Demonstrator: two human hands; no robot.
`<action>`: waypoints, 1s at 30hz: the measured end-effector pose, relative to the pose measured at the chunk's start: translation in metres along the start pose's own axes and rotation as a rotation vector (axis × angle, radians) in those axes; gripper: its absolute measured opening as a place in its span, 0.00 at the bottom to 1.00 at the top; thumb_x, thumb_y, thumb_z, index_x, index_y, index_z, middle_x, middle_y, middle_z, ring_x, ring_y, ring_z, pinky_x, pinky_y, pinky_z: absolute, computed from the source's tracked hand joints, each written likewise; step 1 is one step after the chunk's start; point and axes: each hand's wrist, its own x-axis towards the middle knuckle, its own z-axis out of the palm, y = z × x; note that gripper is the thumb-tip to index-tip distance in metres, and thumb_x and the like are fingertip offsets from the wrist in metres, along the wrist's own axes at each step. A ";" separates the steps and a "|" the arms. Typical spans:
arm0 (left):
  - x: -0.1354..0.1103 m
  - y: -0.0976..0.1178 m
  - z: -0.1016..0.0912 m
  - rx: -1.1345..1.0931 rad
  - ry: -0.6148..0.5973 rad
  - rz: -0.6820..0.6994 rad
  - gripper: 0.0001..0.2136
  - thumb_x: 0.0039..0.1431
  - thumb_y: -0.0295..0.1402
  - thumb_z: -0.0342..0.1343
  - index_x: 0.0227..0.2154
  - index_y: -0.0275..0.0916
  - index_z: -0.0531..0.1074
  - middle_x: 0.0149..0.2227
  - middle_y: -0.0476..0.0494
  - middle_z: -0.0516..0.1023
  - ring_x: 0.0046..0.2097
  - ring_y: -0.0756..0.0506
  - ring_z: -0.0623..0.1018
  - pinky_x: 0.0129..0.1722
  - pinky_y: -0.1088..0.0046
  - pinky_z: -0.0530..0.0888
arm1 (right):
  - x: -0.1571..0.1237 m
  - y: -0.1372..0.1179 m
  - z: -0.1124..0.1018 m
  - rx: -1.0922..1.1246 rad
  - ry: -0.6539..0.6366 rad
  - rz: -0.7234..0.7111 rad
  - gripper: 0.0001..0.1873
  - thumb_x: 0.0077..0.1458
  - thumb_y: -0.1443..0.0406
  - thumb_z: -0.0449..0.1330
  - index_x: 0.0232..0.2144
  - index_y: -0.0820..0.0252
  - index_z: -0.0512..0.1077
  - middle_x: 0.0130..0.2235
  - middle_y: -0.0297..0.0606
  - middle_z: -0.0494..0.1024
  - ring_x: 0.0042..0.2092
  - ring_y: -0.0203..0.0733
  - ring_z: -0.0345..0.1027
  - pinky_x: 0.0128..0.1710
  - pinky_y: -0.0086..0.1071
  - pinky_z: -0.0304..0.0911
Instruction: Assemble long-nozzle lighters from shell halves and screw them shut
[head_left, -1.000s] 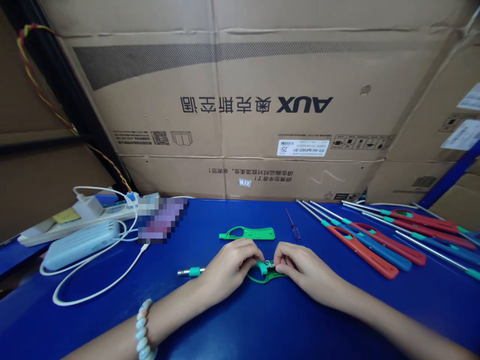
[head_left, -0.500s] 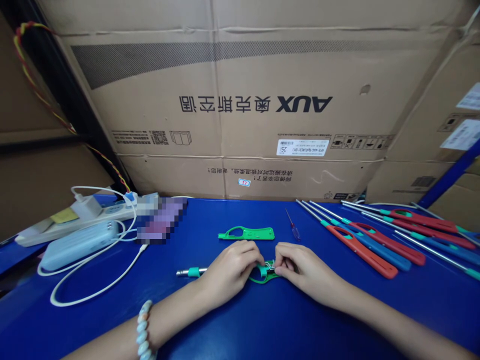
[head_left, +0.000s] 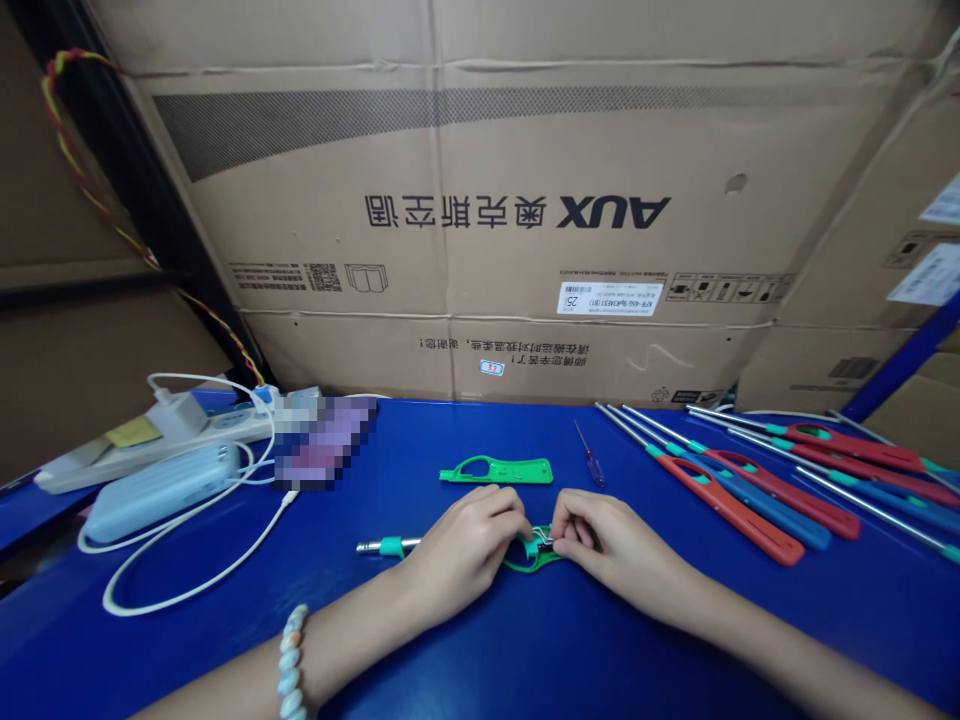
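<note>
My left hand (head_left: pixel 465 545) and my right hand (head_left: pixel 607 540) meet over a green lighter shell (head_left: pixel 534 560) lying on the blue table (head_left: pixel 480 640). Both hands have fingers curled and pinched on small inner parts at its middle. A metal nozzle with a teal collar (head_left: pixel 386 546) sticks out to the left from under my left hand. A second green shell half (head_left: pixel 496 470) lies flat just beyond the hands.
A small red-handled screwdriver (head_left: pixel 589 455) lies right of the spare shell. Several long red and blue lighters (head_left: pixel 750 490) are lined up at the right. A power strip, a power bank (head_left: pixel 161 490) and white cables sit left. Cardboard boxes (head_left: pixel 480 220) wall the back.
The hands stay on the green shell with only small finger shifts; my right fingers have closed in slightly toward the middle.
</note>
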 end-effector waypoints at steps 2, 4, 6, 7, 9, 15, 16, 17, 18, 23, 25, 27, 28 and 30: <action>-0.001 -0.002 0.001 0.001 0.001 0.016 0.11 0.64 0.20 0.46 0.34 0.37 0.71 0.35 0.45 0.73 0.36 0.46 0.70 0.37 0.72 0.67 | 0.000 0.001 0.000 0.020 0.002 -0.011 0.08 0.52 0.75 0.59 0.25 0.59 0.67 0.25 0.28 0.66 0.27 0.34 0.60 0.27 0.26 0.52; -0.002 -0.004 0.002 0.003 0.000 0.031 0.11 0.64 0.20 0.45 0.34 0.37 0.71 0.35 0.45 0.73 0.36 0.46 0.70 0.37 0.72 0.67 | 0.000 0.002 0.000 0.037 0.003 -0.026 0.09 0.51 0.76 0.60 0.24 0.60 0.66 0.25 0.28 0.66 0.27 0.33 0.59 0.27 0.25 0.52; -0.002 -0.005 0.002 0.005 0.000 0.040 0.11 0.65 0.21 0.45 0.33 0.37 0.71 0.35 0.45 0.73 0.35 0.46 0.70 0.36 0.72 0.67 | 0.000 0.003 0.001 0.049 0.000 -0.037 0.10 0.50 0.77 0.59 0.23 0.60 0.66 0.26 0.28 0.66 0.27 0.33 0.59 0.27 0.25 0.53; -0.003 -0.005 0.002 0.006 0.002 0.043 0.11 0.65 0.21 0.45 0.33 0.37 0.71 0.36 0.45 0.73 0.35 0.46 0.70 0.36 0.72 0.67 | 0.000 0.003 0.001 0.051 0.001 -0.040 0.10 0.50 0.77 0.59 0.23 0.60 0.66 0.26 0.28 0.66 0.27 0.33 0.59 0.27 0.25 0.53; -0.003 -0.004 0.001 0.002 0.005 0.043 0.11 0.64 0.20 0.45 0.33 0.37 0.71 0.36 0.45 0.73 0.36 0.46 0.70 0.36 0.72 0.67 | 0.000 0.003 0.001 0.054 0.003 -0.041 0.10 0.50 0.77 0.59 0.23 0.60 0.66 0.26 0.28 0.66 0.27 0.33 0.59 0.27 0.25 0.52; -0.001 0.003 -0.004 -0.047 -0.009 0.008 0.09 0.59 0.18 0.49 0.32 0.36 0.71 0.36 0.45 0.72 0.37 0.46 0.71 0.38 0.71 0.68 | 0.001 0.002 0.000 0.064 0.000 -0.048 0.11 0.50 0.77 0.60 0.23 0.60 0.66 0.26 0.29 0.67 0.27 0.33 0.60 0.27 0.25 0.53; -0.001 0.004 -0.005 -0.049 -0.019 -0.002 0.08 0.59 0.19 0.50 0.33 0.36 0.71 0.36 0.45 0.72 0.37 0.46 0.71 0.39 0.70 0.68 | 0.001 0.002 0.000 0.062 0.002 -0.048 0.11 0.50 0.77 0.59 0.22 0.60 0.66 0.26 0.29 0.67 0.27 0.33 0.60 0.27 0.25 0.53; -0.001 0.005 -0.006 -0.049 -0.031 -0.013 0.06 0.58 0.20 0.52 0.33 0.36 0.71 0.36 0.45 0.72 0.37 0.46 0.71 0.39 0.70 0.68 | 0.001 0.002 0.000 0.059 0.005 -0.049 0.11 0.50 0.77 0.59 0.22 0.60 0.66 0.26 0.29 0.66 0.27 0.33 0.60 0.27 0.25 0.53; -0.001 0.006 -0.007 -0.049 -0.041 -0.023 0.04 0.58 0.22 0.54 0.33 0.36 0.71 0.37 0.45 0.72 0.38 0.45 0.71 0.40 0.69 0.68 | 0.000 0.002 0.000 0.055 0.004 -0.049 0.11 0.50 0.77 0.59 0.22 0.60 0.66 0.26 0.29 0.66 0.27 0.33 0.60 0.27 0.25 0.53; -0.002 0.007 -0.008 -0.027 -0.075 -0.032 0.05 0.58 0.31 0.60 0.34 0.36 0.72 0.38 0.44 0.72 0.39 0.44 0.71 0.41 0.67 0.69 | -0.002 0.001 0.001 0.010 -0.002 -0.059 0.11 0.49 0.79 0.59 0.23 0.60 0.66 0.26 0.28 0.67 0.27 0.33 0.60 0.27 0.25 0.53; -0.002 0.007 -0.008 0.001 -0.082 -0.023 0.04 0.59 0.30 0.59 0.34 0.36 0.72 0.38 0.44 0.72 0.39 0.44 0.70 0.40 0.68 0.69 | -0.003 0.000 0.002 -0.009 0.004 -0.055 0.11 0.49 0.79 0.59 0.24 0.60 0.66 0.26 0.28 0.67 0.28 0.33 0.60 0.27 0.25 0.53; -0.002 0.008 -0.008 0.042 -0.090 -0.002 0.03 0.60 0.30 0.58 0.34 0.35 0.71 0.38 0.44 0.72 0.38 0.45 0.70 0.39 0.68 0.69 | -0.003 -0.001 0.002 -0.035 0.015 -0.059 0.11 0.49 0.78 0.59 0.26 0.59 0.66 0.26 0.27 0.66 0.28 0.33 0.60 0.28 0.25 0.53; -0.002 0.008 -0.008 0.069 -0.096 0.014 0.03 0.60 0.30 0.57 0.34 0.35 0.71 0.38 0.44 0.72 0.38 0.45 0.70 0.39 0.68 0.69 | -0.004 -0.002 0.002 -0.053 0.018 -0.069 0.11 0.50 0.78 0.59 0.26 0.59 0.66 0.26 0.28 0.66 0.29 0.33 0.60 0.28 0.25 0.53; -0.003 0.010 -0.009 0.138 -0.109 0.047 0.03 0.61 0.29 0.56 0.34 0.35 0.71 0.37 0.44 0.72 0.37 0.45 0.70 0.38 0.68 0.68 | -0.004 -0.003 0.002 -0.101 0.020 -0.102 0.11 0.51 0.78 0.58 0.26 0.59 0.65 0.27 0.28 0.66 0.29 0.34 0.60 0.29 0.25 0.53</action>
